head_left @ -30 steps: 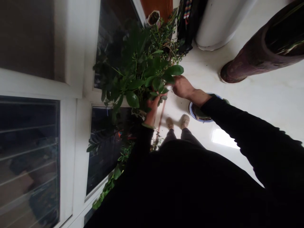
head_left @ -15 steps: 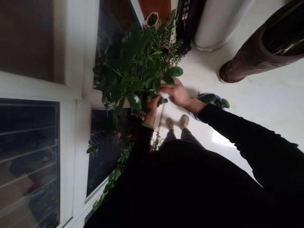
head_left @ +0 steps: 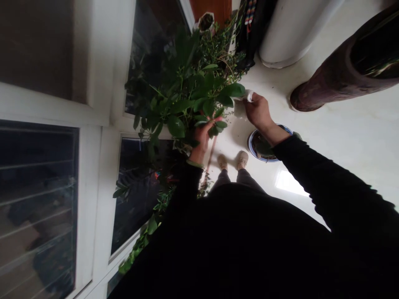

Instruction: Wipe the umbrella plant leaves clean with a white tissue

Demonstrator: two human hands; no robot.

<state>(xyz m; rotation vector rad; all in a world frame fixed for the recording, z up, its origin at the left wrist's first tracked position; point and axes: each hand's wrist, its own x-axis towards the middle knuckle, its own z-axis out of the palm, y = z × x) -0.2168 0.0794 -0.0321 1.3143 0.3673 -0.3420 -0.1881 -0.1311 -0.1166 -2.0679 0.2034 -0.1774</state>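
A bushy green potted plant [head_left: 183,104] with broad, glossy leaves stands by the window. My left hand [head_left: 202,137] is in among its lower leaves, fingers closed around a leafy sprig [head_left: 215,122]; the fingertips are partly covered by foliage. To the right of the plant, my right hand [head_left: 258,110] is closed on a thin white tissue [head_left: 240,109], which hangs from the fingers a little apart from the leaves. One large leaf [head_left: 233,89] reaches out close to the tissue.
A blue-rimmed pot [head_left: 254,147] stands on the floor under my right forearm. Further right are a tall brown vase [head_left: 324,83] and a white cylinder [head_left: 286,33]. White window frames [head_left: 102,166] run along the left. A small white pot [head_left: 206,21] sits at the back.
My right hand has drawn away from the leaves to the right with the tissue, which now hangs more unfolded. My left hand stays at the sprig.
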